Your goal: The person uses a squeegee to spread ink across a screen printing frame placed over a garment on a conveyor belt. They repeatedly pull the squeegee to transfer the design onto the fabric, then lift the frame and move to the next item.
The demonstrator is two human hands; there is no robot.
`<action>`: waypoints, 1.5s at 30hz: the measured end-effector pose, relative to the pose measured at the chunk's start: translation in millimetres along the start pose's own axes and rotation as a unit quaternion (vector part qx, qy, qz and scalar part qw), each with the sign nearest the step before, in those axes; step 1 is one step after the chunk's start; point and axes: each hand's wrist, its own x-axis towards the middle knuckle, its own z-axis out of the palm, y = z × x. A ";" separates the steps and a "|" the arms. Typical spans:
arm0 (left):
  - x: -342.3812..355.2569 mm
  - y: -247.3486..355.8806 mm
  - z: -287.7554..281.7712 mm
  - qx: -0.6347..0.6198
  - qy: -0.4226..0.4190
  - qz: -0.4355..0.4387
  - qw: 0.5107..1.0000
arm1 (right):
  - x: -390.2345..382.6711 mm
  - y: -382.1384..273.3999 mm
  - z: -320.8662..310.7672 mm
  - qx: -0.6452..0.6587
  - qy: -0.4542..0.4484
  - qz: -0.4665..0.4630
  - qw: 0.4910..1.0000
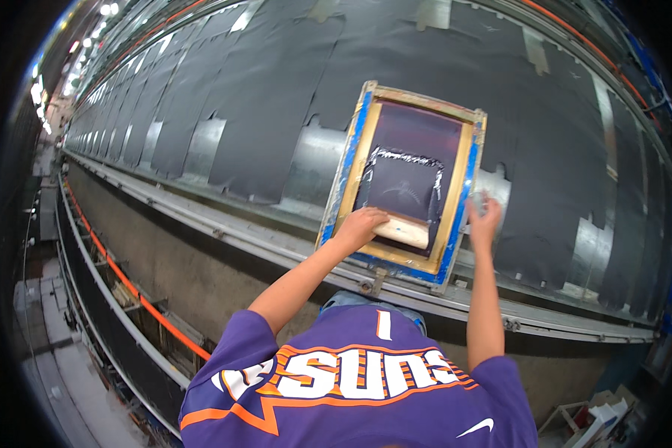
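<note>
A screen-printing frame (473,160), wooden with blue tape along its sides, lies on the dark table in front of me. Dark ink edges a rectangle on its mesh (403,187), with a faint pale curved design inside. Near the close end of the mesh sits a squeegee (403,232) with a pale wooden handle. My left hand (361,229) is closed round the left end of that handle. Just off the right side of the frame is my right hand (485,218), raised with its fingers apart and nothing visible in them.
Dark sheets (269,97) cover the long table, with bare metallic patches (317,160) between them. A metal rail (224,237) runs along the near edge. An orange line (127,280) follows the lower structure at left. White boxes (605,418) stand at the lower right.
</note>
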 end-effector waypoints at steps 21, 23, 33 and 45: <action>-180.4 -219.1 -199.2 0.007 0.027 -0.055 0.998 | -45.3 -251.7 278.2 0.082 0.116 -0.004 0.990; -197.8 -257.7 -227.8 0.023 0.009 -0.066 0.998 | -57.1 -281.3 318.9 0.095 0.120 0.007 0.988; -258.5 -313.4 -260.7 0.060 0.009 -0.051 0.997 | -74.0 -324.2 384.3 0.048 0.064 0.067 0.994; -87.4 -390.8 -307.9 0.021 -0.040 -0.110 0.993 | -38.7 -423.1 346.8 -0.118 -0.260 -0.170 0.943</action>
